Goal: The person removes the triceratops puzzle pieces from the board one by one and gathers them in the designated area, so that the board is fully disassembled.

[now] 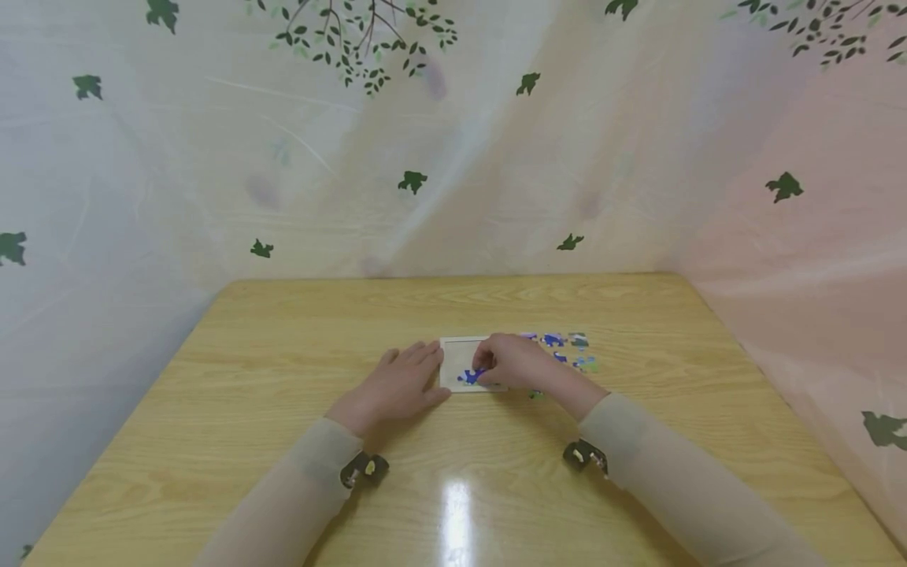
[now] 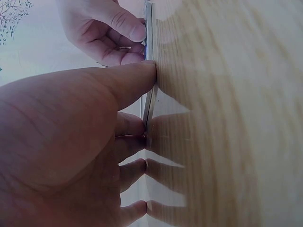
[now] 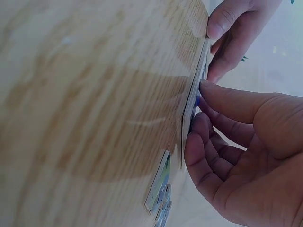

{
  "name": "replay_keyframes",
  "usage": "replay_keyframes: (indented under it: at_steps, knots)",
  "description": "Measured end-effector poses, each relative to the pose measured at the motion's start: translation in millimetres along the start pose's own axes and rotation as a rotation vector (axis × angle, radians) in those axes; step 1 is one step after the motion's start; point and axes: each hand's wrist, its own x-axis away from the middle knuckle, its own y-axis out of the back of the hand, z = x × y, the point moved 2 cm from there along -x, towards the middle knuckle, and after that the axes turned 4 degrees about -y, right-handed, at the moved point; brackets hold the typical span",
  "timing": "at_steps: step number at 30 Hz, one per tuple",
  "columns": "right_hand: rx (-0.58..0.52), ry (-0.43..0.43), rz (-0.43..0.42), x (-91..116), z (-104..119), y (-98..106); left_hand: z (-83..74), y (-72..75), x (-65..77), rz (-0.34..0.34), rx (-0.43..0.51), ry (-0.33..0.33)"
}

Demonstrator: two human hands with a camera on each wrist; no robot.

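A thin white puzzle tray (image 1: pixel 460 339) lies on the wooden table. My left hand (image 1: pixel 400 384) rests at its left side with the fingers spread; in the left wrist view the thumb (image 2: pixel 137 78) touches the tray's edge and the fingertips meet the tabletop. Over the tray's right part, my right hand (image 1: pixel 516 362) has curled fingers and pinches a blue-and-white jigsaw piece (image 1: pixel 469 377) low in the tray. The right wrist view shows thumb and index finger close on the tray surface, with a bit of blue (image 3: pixel 197 100) between them. The right hand hides much of the tray's right half.
Several loose jigsaw pieces (image 1: pixel 579 340) lie to the right of the tray, partly behind the right forearm. A green piece (image 1: pixel 536 394) sits just below that wrist. A leaf-printed curtain (image 1: pixel 482 157) hangs behind the table (image 1: pixel 283 315) and along both sides.
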Motion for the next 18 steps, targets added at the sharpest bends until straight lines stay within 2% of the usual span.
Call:
replay_keyframes:
  at_steps: [18]
  knots:
    - [-0.015,0.032,0.003,3.8,0.4,1.1,0.0,1.2,-1.2,0.001,0.003,-0.003]
